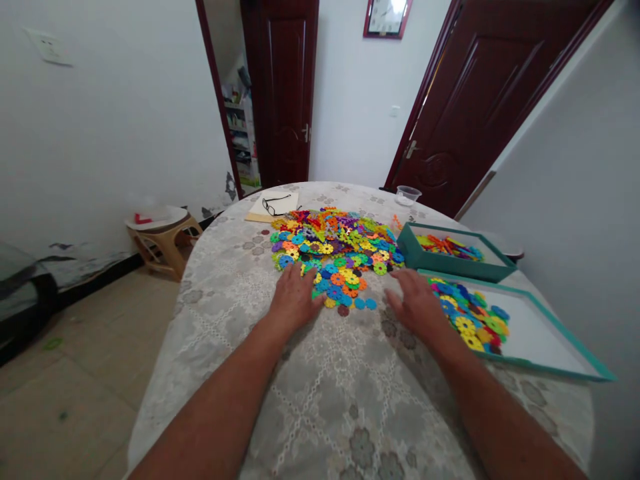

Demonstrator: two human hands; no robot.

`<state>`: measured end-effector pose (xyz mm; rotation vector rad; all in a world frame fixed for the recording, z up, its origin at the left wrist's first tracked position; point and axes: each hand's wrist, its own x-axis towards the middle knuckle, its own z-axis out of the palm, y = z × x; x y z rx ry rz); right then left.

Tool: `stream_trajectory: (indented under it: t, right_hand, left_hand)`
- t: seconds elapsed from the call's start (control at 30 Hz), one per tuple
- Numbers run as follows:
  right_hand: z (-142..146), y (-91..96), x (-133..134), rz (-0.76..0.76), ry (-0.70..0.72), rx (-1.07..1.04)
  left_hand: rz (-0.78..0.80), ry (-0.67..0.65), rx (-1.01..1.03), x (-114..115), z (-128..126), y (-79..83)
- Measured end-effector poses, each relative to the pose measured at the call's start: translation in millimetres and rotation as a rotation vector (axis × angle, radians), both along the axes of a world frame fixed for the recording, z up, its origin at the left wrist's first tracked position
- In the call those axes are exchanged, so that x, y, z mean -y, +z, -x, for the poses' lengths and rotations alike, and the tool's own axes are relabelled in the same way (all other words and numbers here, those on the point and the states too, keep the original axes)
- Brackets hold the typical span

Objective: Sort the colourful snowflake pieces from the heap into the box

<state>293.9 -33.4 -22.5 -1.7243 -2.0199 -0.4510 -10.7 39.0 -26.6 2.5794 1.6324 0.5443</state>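
A heap of colourful plastic gear-shaped discs (345, 243) covers the middle of the table. My left hand (296, 297) rests at the heap's near left edge, its fingers spread and touching or just beside the discs. On the right, my right hand (413, 300) is over the tablecloth between the heap and a shallow teal-rimmed tray (545, 327), fingers apart with nothing visible in them. More discs (467, 320) lie in the tray's left part. Behind it stands a teal box (457, 267) with long coloured pieces inside.
Black glasses (270, 207) lie on a pale pad at the far left of the table. A clear plastic cup (408, 195) stands at the back right. Beyond the table's left edge is a wooden stool (167, 243). A patterned cloth (310, 393) covers the table.
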Motion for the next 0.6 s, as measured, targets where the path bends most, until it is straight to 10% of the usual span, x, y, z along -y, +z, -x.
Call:
stream_trajectory:
  t: [0.2, 0.6]
  right_hand:
    - [71.2, -32.2, 10.3, 0.197, 0.070, -0.046]
    - [73.1, -39.8, 2.1, 0.216, 0.189, -0.145]
  left_hand:
    - [0.031, 0.081, -0.039, -20.5, 18.3, -6.3]
    - [-0.044, -0.159, 0.051, -0.3, 4.4, -15.9]
